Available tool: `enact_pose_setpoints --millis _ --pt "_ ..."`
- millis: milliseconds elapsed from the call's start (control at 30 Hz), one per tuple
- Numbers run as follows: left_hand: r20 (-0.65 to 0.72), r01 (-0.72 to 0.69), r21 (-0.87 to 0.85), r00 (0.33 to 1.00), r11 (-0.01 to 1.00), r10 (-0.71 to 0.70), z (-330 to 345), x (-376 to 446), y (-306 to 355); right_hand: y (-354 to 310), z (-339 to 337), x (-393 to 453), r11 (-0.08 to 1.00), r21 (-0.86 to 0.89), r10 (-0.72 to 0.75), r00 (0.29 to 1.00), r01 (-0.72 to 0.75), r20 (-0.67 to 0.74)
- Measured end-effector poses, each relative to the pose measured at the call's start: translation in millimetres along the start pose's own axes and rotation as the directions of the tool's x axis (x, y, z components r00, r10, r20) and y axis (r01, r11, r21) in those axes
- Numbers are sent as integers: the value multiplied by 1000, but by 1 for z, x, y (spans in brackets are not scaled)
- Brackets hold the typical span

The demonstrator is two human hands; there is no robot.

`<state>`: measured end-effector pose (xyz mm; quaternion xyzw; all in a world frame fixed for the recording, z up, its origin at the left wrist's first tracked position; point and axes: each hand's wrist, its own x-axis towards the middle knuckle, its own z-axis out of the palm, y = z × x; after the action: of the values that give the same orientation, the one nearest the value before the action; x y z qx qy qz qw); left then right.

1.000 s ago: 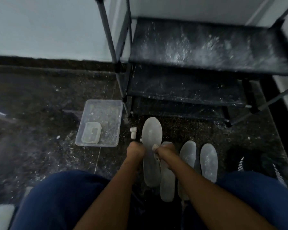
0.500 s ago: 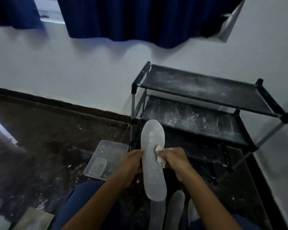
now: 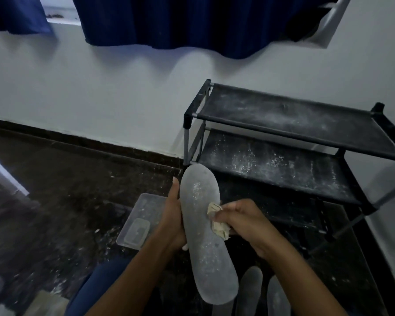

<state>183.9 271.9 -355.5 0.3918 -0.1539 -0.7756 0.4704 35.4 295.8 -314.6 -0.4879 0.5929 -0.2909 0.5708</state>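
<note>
Lifted off the floor since a second ago, the insole (image 3: 204,233) now stands raised before the shoe rack (image 3: 294,124), left hand (image 3: 172,221) gripping its edge, right hand (image 3: 242,221) pinching a cloth (image 3: 217,221) against it.

L hand (image 3: 172,215): fingers hidden behind insole (image 3: 205,236). Cloth (image 3: 217,221) partly buried in R hand (image 3: 242,221). Two floor insoles (image 3: 249,290) cut by bottom edge. Rack (image 3: 283,119) cut at right edge. Tray (image 3: 146,199) contents too blurred to ID.

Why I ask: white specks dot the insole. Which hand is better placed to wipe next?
Right. The right hand pinches the cloth against the insole; the left hand grips its edge.
</note>
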Motion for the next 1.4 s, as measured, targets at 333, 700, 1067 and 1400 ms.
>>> enact_pose_setpoints --millis 333,700,1067,1400 --pt "146 76 -95 987 993 -61 -3 4 0 -1 -1 -4 988 -152 10 1000 -12 -8" --pt "202 188 -57 964 980 -174 -1 -1 -12 -17 -3 27 823 -374 -557 741 429 -375" --pt "156 166 32 973 986 -169 -1 -6 -11 5 17 48 504 -686 -780 618 526 -99" --pt "136 140 122 978 983 -156 0 -3 -17 10 20 46 464 -694 -804 590 550 -70"
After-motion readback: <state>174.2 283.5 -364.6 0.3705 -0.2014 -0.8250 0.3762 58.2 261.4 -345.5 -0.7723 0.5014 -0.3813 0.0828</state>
